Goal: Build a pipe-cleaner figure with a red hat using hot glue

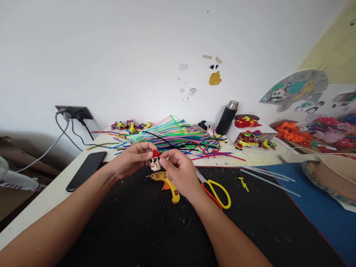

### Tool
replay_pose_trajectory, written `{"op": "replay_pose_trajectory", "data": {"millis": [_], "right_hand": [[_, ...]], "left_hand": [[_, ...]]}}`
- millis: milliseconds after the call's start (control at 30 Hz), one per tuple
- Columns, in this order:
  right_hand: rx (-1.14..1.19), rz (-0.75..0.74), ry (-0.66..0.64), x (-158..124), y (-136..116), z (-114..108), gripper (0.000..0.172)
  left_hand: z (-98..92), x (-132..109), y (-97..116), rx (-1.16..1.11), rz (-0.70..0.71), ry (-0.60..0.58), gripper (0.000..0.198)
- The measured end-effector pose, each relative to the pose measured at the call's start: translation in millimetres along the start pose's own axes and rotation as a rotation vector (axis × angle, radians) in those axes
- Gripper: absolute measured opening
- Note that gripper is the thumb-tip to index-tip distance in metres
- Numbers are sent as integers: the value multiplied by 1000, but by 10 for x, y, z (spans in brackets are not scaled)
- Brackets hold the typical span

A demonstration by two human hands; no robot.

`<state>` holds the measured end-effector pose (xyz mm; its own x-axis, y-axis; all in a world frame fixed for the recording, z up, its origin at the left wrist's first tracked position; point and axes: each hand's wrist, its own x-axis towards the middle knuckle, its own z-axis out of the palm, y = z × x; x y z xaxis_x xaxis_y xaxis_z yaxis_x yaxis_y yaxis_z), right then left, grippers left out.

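Note:
Between my hands is a small white pipe-cleaner doll head (155,164) with dark face markings and a red top. The fingers of my left hand (132,160) pinch the red top from the left. My right hand (180,168) has its thumb and fingers closed at the head's right side, apparently gripping it too; the exact contact is partly hidden. Just below lies a yellow glue gun (174,192) with an orange trigger, its nozzle pointing left. Scissors (219,191) with yellow and orange handles rest beside my right wrist, partly covered by it.
A black mat (133,230) covers the table's front. Behind it spreads a heap of colourful pipe cleaners (167,137). A phone (86,170) lies left; a black thermos (228,118) stands at the back. Glue sticks (269,181) and a round basket (328,178) are right.

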<state>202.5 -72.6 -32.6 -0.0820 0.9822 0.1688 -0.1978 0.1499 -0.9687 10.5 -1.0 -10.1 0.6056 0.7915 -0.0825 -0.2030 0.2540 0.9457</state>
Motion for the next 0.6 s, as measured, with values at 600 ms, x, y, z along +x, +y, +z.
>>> {"op": "replay_pose_trajectory", "data": {"millis": [600], "right_hand": [[-12, 7, 49, 16, 11, -11, 22]], "left_hand": [[112, -14, 9, 104, 106, 109, 32]]}}
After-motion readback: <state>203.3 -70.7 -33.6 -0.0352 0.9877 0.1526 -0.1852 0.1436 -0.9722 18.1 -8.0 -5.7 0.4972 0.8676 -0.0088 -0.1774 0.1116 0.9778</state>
